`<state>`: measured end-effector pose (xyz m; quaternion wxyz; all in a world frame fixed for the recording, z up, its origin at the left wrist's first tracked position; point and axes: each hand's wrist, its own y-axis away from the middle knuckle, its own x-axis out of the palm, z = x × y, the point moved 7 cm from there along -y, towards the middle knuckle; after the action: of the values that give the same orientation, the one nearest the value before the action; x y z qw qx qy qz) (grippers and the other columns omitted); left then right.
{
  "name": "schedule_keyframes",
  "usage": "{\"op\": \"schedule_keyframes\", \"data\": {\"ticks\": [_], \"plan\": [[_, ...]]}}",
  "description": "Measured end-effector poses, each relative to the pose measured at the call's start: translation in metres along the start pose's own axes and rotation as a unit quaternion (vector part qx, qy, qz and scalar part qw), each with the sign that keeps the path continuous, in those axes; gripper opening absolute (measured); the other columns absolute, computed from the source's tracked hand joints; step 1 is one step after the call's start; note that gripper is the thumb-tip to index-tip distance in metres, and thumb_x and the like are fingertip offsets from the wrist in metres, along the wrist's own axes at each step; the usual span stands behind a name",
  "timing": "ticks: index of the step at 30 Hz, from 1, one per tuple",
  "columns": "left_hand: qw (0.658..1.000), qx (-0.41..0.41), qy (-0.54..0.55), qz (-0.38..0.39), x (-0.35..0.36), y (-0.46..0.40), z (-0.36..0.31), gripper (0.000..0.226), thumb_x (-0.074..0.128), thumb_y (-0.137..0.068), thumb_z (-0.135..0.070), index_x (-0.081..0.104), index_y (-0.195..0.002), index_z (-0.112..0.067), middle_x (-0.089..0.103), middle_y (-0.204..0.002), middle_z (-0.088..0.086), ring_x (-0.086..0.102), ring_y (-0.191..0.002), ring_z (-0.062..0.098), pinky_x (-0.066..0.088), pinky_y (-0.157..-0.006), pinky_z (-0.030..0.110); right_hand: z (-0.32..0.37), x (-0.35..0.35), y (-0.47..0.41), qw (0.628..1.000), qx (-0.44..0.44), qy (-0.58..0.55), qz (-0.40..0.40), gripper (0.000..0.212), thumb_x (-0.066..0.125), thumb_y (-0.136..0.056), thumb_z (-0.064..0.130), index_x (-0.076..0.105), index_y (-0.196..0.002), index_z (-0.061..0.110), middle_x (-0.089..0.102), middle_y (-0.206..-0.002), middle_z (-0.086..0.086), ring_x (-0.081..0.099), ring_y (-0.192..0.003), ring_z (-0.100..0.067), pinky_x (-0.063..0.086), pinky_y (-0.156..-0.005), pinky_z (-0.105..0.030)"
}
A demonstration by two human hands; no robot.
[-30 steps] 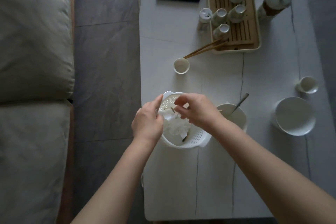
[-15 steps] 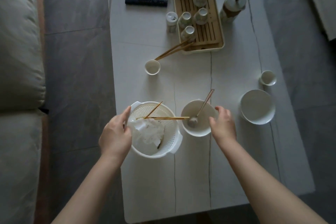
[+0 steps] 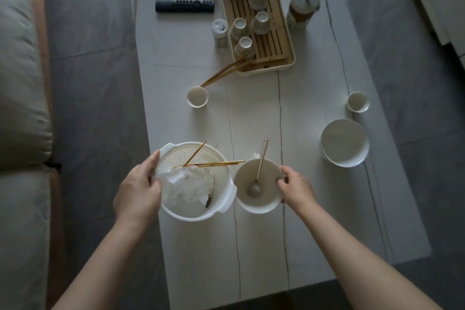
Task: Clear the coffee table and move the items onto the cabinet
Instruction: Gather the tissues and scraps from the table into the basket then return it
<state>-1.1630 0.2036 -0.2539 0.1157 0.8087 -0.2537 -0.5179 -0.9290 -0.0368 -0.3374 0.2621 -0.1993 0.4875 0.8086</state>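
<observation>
On the white coffee table stands a white perforated basket holding crumpled tissue and wooden chopsticks. My left hand grips the basket's left rim. Just right of it sits a white bowl with a metal spoon inside. My right hand grips the bowl's right rim, thumb inside the rim.
Further back lie a small cup, another chopstick pair, a wooden tea tray with several cups, a lidded jar, two remotes. At right sit a cup and stacked plates. A sofa is left.
My right hand let go of the chopsticks in the basket, moved right and took hold of the bowl's rim. My left hand stayed on the basket.
</observation>
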Motion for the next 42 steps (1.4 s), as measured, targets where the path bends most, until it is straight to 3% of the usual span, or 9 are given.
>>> {"op": "schedule_keyframes", "data": {"ticks": [11,16,23,27,30,32,35,38,42], "plan": [[1.000,-0.015,-0.001,0.002,0.005,0.000,0.013,0.054,0.053,-0.087,-0.013,0.047,-0.133,-0.041,0.061,-0.125,-0.005,0.058,-0.108,0.021,0.049,-0.081,0.038,-0.021,0.027,-0.001,0.998,0.014,0.002,0.055,0.026,0.046,-0.088,0.021,0.060,-0.110,0.025,0.066,-0.089,-0.006,0.063,-0.082,-0.027,0.057,-0.075,-0.047],[1.000,-0.010,0.002,0.002,0.003,-0.002,0.013,0.053,0.052,-0.087,-0.013,0.048,-0.132,-0.041,0.061,-0.126,-0.006,0.058,-0.108,0.021,0.051,-0.083,0.039,-0.017,0.017,-0.023,0.998,0.042,0.012,0.037,0.030,0.038,-0.090,0.036,0.061,-0.079,0.021,0.065,-0.086,-0.006,0.058,-0.086,-0.029,0.047,-0.073,-0.035],[1.000,0.000,0.016,-0.003,0.003,-0.006,0.017,0.053,0.054,-0.087,-0.013,0.049,-0.131,-0.042,0.062,-0.123,-0.009,0.060,-0.104,0.018,0.051,-0.083,0.041,0.009,0.035,-0.079,0.992,0.118,-0.011,0.052,0.035,0.064,-0.081,0.028,0.066,-0.103,0.001,0.069,-0.103,-0.019,0.064,-0.091,-0.025,0.051,-0.082,-0.035],[1.000,0.003,0.025,-0.001,0.004,-0.007,0.019,0.052,0.056,-0.087,-0.015,0.049,-0.130,-0.044,0.063,-0.121,-0.010,0.060,-0.100,0.017,0.051,-0.084,0.038,0.020,0.051,-0.088,0.983,0.153,0.006,0.104,0.049,0.075,-0.078,0.019,0.058,-0.120,-0.002,0.060,-0.125,-0.015,0.055,-0.118,-0.033,0.045,-0.095,-0.033],[1.000,0.005,0.027,0.004,0.004,-0.007,0.019,0.052,0.056,-0.087,-0.014,0.049,-0.131,-0.042,0.062,-0.122,-0.008,0.060,-0.102,0.018,0.051,-0.086,0.041,0.027,0.054,-0.086,0.987,0.124,-0.035,0.098,0.013,0.065,-0.083,0.000,0.068,-0.096,-0.001,0.069,-0.097,-0.010,0.062,-0.099,-0.028,0.046,-0.069,-0.021],[1.000,0.006,0.027,0.005,0.003,-0.008,0.017,0.053,0.055,-0.087,-0.013,0.049,-0.131,-0.042,0.062,-0.123,-0.008,0.060,-0.103,0.018,0.051,-0.087,0.041,0.031,0.051,-0.082,0.991,0.085,-0.057,0.086,0.004,0.067,-0.083,0.002,0.069,-0.084,0.005,0.064,-0.077,-0.002,0.060,-0.086,-0.021,0.049,-0.066,-0.020],[1.000,0.007,0.024,0.010,0.002,-0.008,0.016,0.054,0.055,-0.087,-0.013,0.048,-0.131,-0.043,0.061,-0.124,-0.009,0.060,-0.105,0.017,0.052,-0.085,0.041,0.028,0.045,-0.079,0.985,0.058,-0.148,0.069,0.007,0.067,-0.082,0.002,0.066,-0.089,0.001,0.063,-0.086,-0.012,0.062,-0.079,-0.023,0.053,-0.080,-0.033],[1.000,0.007,0.024,0.012,0.002,-0.008,0.016,0.054,0.055,-0.087,-0.012,0.048,-0.131,-0.043,0.062,-0.123,-0.009,0.060,-0.105,0.018,0.052,-0.084,0.041,0.026,0.031,-0.077,0.946,0.080,-0.309,0.053,0.012,0.061,-0.086,-0.002,0.058,-0.080,0.008,0.060,-0.086,-0.013,0.063,-0.057,-0.020,0.057,-0.052,-0.023],[1.000,0.004,0.021,0.014,0.002,-0.008,0.016,0.055,0.055,-0.087,-0.012,0.048,-0.131,-0.043,0.062,-0.123,-0.009,0.060,-0.105,0.018,0.052,-0.083,0.043,0.044,0.009,-0.080,0.911,0.060,-0.407,0.041,0.012,0.061,-0.087,0.000,0.058,-0.082,0.011,0.062,-0.081,-0.009,0.066,-0.050,-0.012,0.058,-0.051,-0.025]]}}
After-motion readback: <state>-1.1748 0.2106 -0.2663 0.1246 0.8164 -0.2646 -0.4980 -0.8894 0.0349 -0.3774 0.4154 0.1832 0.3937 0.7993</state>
